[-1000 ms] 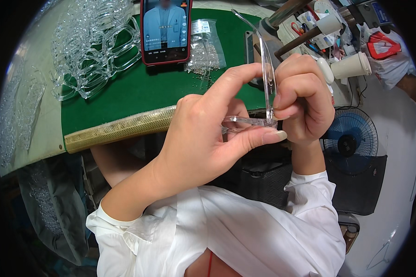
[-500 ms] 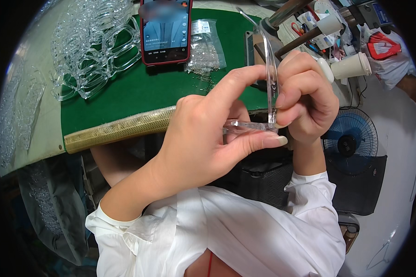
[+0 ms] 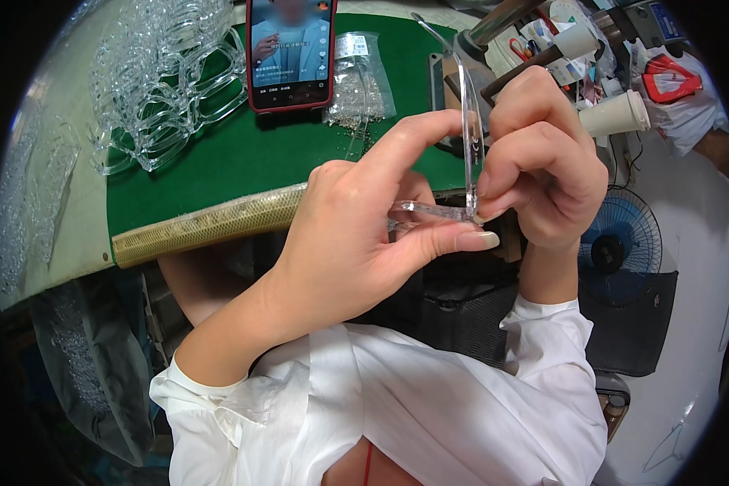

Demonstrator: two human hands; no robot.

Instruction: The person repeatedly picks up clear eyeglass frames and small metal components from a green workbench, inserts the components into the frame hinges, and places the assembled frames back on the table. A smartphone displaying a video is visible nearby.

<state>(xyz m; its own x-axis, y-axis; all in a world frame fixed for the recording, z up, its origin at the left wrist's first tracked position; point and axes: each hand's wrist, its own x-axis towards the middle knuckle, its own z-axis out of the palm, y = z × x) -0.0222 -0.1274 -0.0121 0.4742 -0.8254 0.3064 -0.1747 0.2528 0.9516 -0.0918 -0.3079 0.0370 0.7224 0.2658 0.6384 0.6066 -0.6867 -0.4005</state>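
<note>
My left hand is closed around a clear plastic eyeglass frame, its thumb along the front edge and its index finger stretched to the upright temple arm. The temple arm stands at about a right angle to the frame front. At the hinge corner, my right hand pinches with thumb and index finger, the other fingers curled. What lies between those fingertips is too small and hidden to make out.
Many clear eyeglass frames lie piled at the left on a green mat. A phone and a bag of small metal parts are behind my hands. A fan stands at the right, below a bench tool.
My right hand has shifted slightly right, its fingertips still at the hinge corner. My left hand and the eyeglass frame have moved only a little. The phone's picture differs.
</note>
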